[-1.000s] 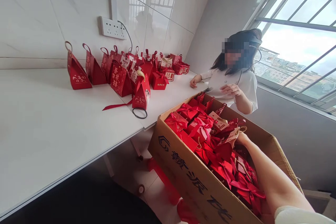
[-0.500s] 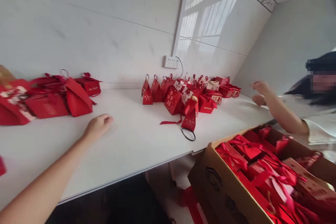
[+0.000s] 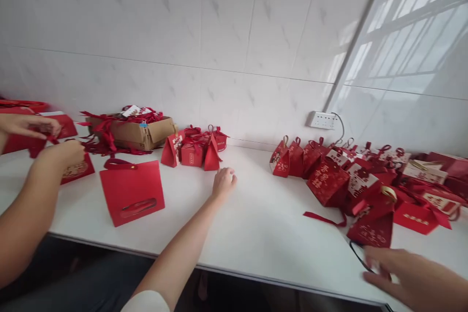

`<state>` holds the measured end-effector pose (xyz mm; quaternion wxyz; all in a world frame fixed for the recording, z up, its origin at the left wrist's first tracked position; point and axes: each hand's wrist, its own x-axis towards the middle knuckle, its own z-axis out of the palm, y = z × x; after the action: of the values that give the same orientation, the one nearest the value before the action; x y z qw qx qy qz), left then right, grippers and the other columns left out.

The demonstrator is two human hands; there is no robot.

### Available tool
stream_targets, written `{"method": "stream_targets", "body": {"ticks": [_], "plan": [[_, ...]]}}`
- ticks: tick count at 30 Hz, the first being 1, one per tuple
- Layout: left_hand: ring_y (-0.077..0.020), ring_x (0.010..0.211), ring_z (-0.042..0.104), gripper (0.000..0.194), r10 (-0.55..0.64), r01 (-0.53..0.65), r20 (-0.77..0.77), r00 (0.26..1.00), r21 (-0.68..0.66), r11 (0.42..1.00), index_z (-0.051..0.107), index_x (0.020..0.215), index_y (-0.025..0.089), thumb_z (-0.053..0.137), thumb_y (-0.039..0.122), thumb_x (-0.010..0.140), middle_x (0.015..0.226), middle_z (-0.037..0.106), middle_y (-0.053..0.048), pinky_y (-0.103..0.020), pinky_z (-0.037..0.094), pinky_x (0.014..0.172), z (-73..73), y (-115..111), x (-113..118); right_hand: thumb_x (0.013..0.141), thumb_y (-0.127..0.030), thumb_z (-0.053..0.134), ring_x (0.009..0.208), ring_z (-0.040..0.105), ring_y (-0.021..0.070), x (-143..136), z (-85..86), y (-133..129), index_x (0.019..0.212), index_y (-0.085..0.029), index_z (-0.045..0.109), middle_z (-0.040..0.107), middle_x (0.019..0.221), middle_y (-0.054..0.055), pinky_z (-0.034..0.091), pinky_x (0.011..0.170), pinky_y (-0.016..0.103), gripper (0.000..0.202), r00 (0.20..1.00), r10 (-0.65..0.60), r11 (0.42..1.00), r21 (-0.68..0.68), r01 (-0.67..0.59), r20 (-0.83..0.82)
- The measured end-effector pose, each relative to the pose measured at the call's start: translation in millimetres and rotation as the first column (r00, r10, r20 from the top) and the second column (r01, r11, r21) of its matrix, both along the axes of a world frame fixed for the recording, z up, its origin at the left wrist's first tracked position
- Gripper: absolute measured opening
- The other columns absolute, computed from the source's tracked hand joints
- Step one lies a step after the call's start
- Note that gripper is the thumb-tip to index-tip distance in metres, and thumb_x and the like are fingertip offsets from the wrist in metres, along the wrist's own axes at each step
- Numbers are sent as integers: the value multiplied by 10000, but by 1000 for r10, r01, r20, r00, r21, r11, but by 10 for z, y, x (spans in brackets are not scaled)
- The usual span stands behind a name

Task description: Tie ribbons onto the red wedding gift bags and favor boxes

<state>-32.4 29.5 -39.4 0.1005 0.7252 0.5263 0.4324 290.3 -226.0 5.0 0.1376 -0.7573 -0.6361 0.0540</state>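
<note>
The left hand [image 3: 224, 183] is held at the table [image 3: 263, 224] with fingers curled; whether anything is gripped cannot be told. Just beyond it, a red tent-shaped box [image 3: 212, 156] is seen standing. The right hand [image 3: 405, 273] is blurred, thumb and fingers parted, nothing seen clasped. Beside its fingertips, a gold-handled red box [image 3: 373, 224] is seen; a black loop [image 3: 358, 254] is partly covered.

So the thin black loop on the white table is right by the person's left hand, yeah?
Not quite: the thin black loop on the white table is right by the person's right hand, not the left hand. The left hand is near a red box instead. The head view shows it.
</note>
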Motion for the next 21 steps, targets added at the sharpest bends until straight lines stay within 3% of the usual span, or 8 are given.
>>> {"method": "stream_targets", "body": {"ticks": [2, 5, 8, 11, 14, 16, 19, 21], "plan": [[-284, 1150, 515, 287, 120, -125, 90, 989, 50, 991, 577, 1076, 159, 519, 129, 796, 1165, 591, -144, -423, 409, 987, 7, 100, -87, 701, -442, 647, 709, 648, 276, -503, 104, 307, 645, -346, 648, 704, 748, 81, 460, 662, 415, 112, 972, 232, 943, -234, -235, -40], [-347, 1258, 425, 421, 267, -284, 215, 939, 52, 957, 452, 1238, 99, 486, 138, 820, 1291, 475, -216, -509, 366, 1018, -15, 269, -253, 797, -386, 521, 797, 648, 265, -1255, 210, 732, 749, -305, 664, 721, 838, 50, 459, 697, 388, 172, 882, 444, 839, -271, -471, -156], [-330, 1197, 492, 408, 303, -321, 276, 912, 21, 947, 447, 1233, 108, 488, 146, 829, 1201, 531, -202, -486, 419, 973, -77, 413, -394, 841, -360, 455, 712, 638, 209, -1722, 208, 1026, 768, -239, 639, 693, 774, 45, 474, 609, 312, 232, 792, 497, 776, -227, -589, -354], [-292, 1139, 544, 358, 289, -305, 299, 909, 7, 952, 478, 1195, 139, 489, 151, 837, 1153, 563, -170, -437, 460, 933, -139, 497, -466, 855, -356, 437, 667, 624, 176, -1887, 98, 1224, 769, -207, 599, 643, 733, 34, 476, 504, 254, 236, 706, 474, 750, -178, -637, -527], [-265, 1084, 576, 289, 265, -279, 304, 915, 5, 960, 533, 1112, 164, 472, 121, 832, 1094, 586, -140, -412, 474, 910, -182, 505, -449, 867, -394, 440, 679, 615, 167, -1917, -62, 1384, 770, -194, 588, 620, 749, 33, 512, 495, 252, 267, 633, 444, 759, -109, -642, -634], [-232, 978, 615, 236, 216, -228, 291, 932, 8, 974, 588, 973, 189, 466, 77, 806, 992, 613, -98, -373, 494, 865, -204, 471, -386, 866, -439, 453, 683, 601, 164, -1906, -168, 1489, 791, -191, 593, 615, 774, 35, 546, 529, 278, 295, 613, 428, 807, -24, -589, -664], [-174, 764, 630, 172, 104, -112, 264, 959, 18, 994, 600, 747, 218, 536, 59, 733, 816, 615, -24, -301, 518, 772, -214, 407, -277, 843, -536, 468, 756, 609, 186, -1834, -305, 1654, 864, -196, 595, 617, 904, 58, 579, 592, 322, 363, 620, 361, 916, 138, -377, -697], [-173, 785, 628, 151, 87, -98, 279, 956, 26, 995, 602, 786, 220, 564, 89, 723, 842, 616, -25, -305, 517, 819, -192, 399, -255, 829, -586, 454, 775, 631, 203, -1758, -379, 1753, 895, -196, 588, 618, 966, 74, 580, 651, 356, 418, 640, 285, 958, 189, -216, -713]]}}
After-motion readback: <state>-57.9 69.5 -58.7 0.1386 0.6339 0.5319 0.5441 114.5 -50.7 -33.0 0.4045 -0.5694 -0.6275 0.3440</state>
